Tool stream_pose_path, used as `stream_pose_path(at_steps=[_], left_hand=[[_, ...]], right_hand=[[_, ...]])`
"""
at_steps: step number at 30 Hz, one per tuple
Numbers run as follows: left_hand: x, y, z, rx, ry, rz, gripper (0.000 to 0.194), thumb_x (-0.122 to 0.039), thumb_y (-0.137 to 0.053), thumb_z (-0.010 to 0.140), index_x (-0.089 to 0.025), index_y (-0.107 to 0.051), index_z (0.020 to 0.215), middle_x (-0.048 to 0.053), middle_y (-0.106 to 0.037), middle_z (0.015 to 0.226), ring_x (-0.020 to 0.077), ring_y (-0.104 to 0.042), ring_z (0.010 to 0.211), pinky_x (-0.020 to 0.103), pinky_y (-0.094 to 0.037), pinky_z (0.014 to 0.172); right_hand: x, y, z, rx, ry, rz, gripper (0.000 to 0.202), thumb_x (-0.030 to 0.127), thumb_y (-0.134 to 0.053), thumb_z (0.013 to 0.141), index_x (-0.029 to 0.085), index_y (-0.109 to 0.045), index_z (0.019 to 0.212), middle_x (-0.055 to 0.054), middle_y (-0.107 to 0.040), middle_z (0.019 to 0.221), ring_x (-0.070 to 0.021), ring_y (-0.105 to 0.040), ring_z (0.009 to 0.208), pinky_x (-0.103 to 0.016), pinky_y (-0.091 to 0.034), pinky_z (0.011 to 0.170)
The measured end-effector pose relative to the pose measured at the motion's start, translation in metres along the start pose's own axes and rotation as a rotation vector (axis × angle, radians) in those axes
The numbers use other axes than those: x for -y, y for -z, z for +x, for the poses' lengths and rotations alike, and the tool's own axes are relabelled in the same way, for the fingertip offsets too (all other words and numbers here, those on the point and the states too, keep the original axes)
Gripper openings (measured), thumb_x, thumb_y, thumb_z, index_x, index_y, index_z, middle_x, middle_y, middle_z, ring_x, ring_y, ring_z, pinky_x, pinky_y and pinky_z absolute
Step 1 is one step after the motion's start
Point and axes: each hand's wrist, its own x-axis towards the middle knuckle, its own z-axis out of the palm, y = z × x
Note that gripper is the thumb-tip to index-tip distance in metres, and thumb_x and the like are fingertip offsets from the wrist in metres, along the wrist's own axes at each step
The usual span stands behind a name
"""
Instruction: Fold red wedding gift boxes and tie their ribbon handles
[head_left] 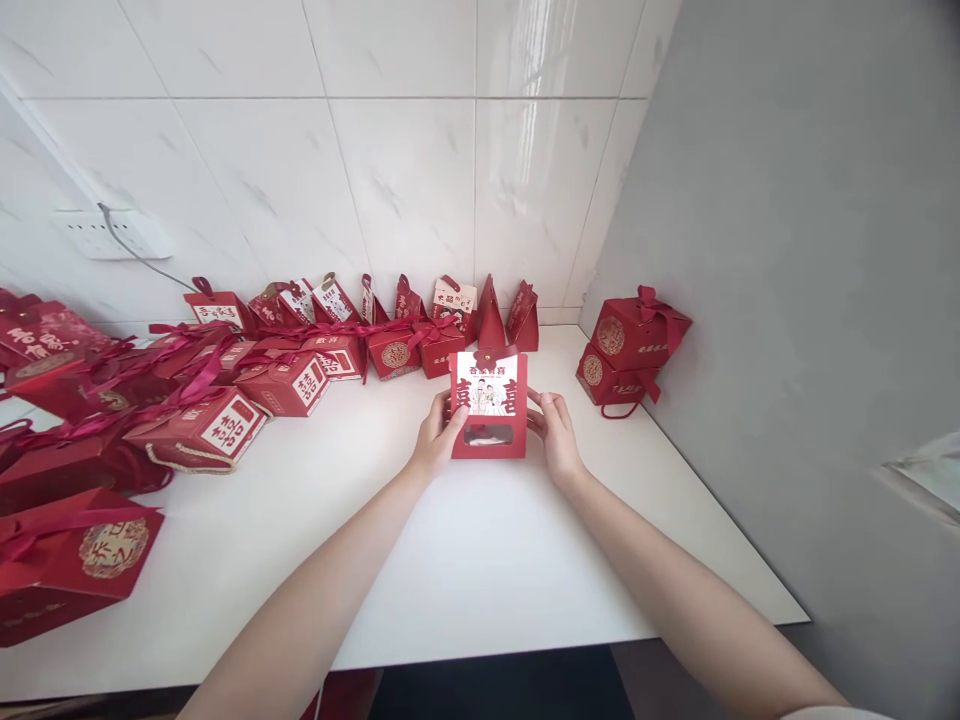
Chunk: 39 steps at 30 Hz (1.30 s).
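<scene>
A red box (489,440) with a white printed panel, a small window and a flower-shaped closure stands upright on the white table (480,560). My left hand (439,433) grips its left side, with the thumb on the front edge and the other fingers partly hidden behind. At the right side of the box is my right hand (555,433), its fingers curled round the edge and partly hidden behind the box. The box faces me between both hands.
Many red boxes with ribbons, such as one with a cord handle (199,432), crowd the left side. A row of small boxes lines the tiled wall (405,180). Two stacked red boxes (634,335) stand at the right by a grey partition (787,300).
</scene>
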Motion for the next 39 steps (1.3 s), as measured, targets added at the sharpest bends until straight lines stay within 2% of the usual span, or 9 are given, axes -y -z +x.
stream_pose_path(at_steps=[4,8,12,15,19,22,27,32,39], left_hand=[[-0.005,0.002,-0.001,-0.105,-0.056,0.084,0.046,-0.051,-0.05,0.092,-0.022,-0.048,0.127,0.007,-0.062,0.125,0.0226,-0.061,0.11,0.033,-0.052,0.091],[-0.006,0.01,-0.003,-0.172,-0.237,0.22,0.042,-0.045,-0.044,0.095,-0.02,-0.047,0.129,0.01,-0.062,0.125,0.0227,-0.061,0.11,0.034,-0.051,0.09],[0.001,0.022,-0.003,-0.209,-0.663,0.513,0.052,-0.044,-0.048,0.092,-0.019,-0.043,0.137,0.013,-0.061,0.124,0.025,-0.062,0.106,0.039,-0.05,0.091],[0.005,0.024,-0.003,-0.21,-0.777,0.6,0.057,-0.046,-0.046,0.092,-0.018,-0.039,0.14,0.015,-0.06,0.124,0.0262,-0.062,0.106,0.04,-0.05,0.09],[0.004,0.017,-0.002,-0.223,-0.589,0.474,0.053,-0.045,-0.044,0.094,-0.018,-0.037,0.139,0.016,-0.059,0.127,0.0256,-0.06,0.111,0.039,-0.049,0.092],[0.002,0.012,0.0,-0.207,-0.352,0.307,0.049,-0.046,-0.044,0.095,-0.019,-0.037,0.136,0.013,-0.061,0.124,0.0232,-0.062,0.109,0.035,-0.049,0.09],[0.005,0.013,0.007,-0.073,-0.012,0.16,0.047,-0.057,-0.036,0.095,-0.02,-0.055,0.117,0.007,-0.067,0.116,0.0227,-0.063,0.106,0.034,-0.049,0.09],[0.01,0.015,0.01,0.01,0.051,0.052,0.053,-0.06,-0.036,0.094,-0.02,-0.054,0.123,0.006,-0.067,0.12,0.0225,-0.062,0.109,0.034,-0.048,0.095],[0.009,0.015,0.009,-0.007,0.045,0.095,0.055,-0.061,-0.037,0.093,-0.019,-0.055,0.124,0.006,-0.069,0.111,0.023,-0.063,0.104,0.034,-0.047,0.094]], right_hand=[[-0.002,0.004,-0.001,0.251,0.038,-0.149,0.035,0.055,-0.062,0.085,0.023,-0.05,0.095,-0.009,-0.059,0.133,-0.0245,-0.059,0.117,-0.041,-0.047,0.098],[-0.003,0.004,-0.004,0.458,0.006,-0.216,0.041,0.047,-0.066,0.085,0.023,-0.054,0.116,-0.008,-0.063,0.126,-0.0259,-0.06,0.115,-0.044,-0.047,0.099],[0.001,0.003,-0.007,0.451,0.138,-0.243,0.048,0.041,-0.068,0.085,0.025,-0.052,0.127,-0.008,-0.061,0.128,-0.0264,-0.06,0.114,-0.043,-0.05,0.097],[0.005,0.004,-0.007,0.405,0.235,-0.32,0.044,0.039,-0.07,0.084,0.024,-0.056,0.124,-0.007,-0.065,0.121,-0.0262,-0.062,0.108,-0.042,-0.05,0.094],[0.006,0.004,-0.006,0.353,0.281,-0.37,0.046,0.041,-0.069,0.084,0.025,-0.055,0.125,-0.007,-0.062,0.125,-0.0256,-0.059,0.113,-0.042,-0.047,0.099],[0.004,0.002,-0.005,0.348,0.169,-0.348,0.037,0.047,-0.062,0.088,0.023,-0.058,0.116,-0.007,-0.063,0.12,-0.0245,-0.061,0.109,-0.039,-0.05,0.092],[0.001,0.002,-0.003,0.295,0.049,-0.393,0.038,0.057,-0.052,0.091,0.021,-0.059,0.098,-0.006,-0.065,0.105,-0.0233,-0.06,0.099,-0.036,-0.048,0.088],[0.004,0.004,-0.002,0.293,0.062,-0.447,0.039,0.059,-0.048,0.092,0.021,-0.057,0.095,-0.005,-0.064,0.102,-0.0223,-0.059,0.095,-0.034,-0.045,0.085],[0.008,0.003,-0.003,0.277,0.068,-0.493,0.04,0.06,-0.048,0.09,0.021,-0.057,0.089,-0.005,-0.064,0.097,-0.0218,-0.058,0.09,-0.032,-0.045,0.081]])
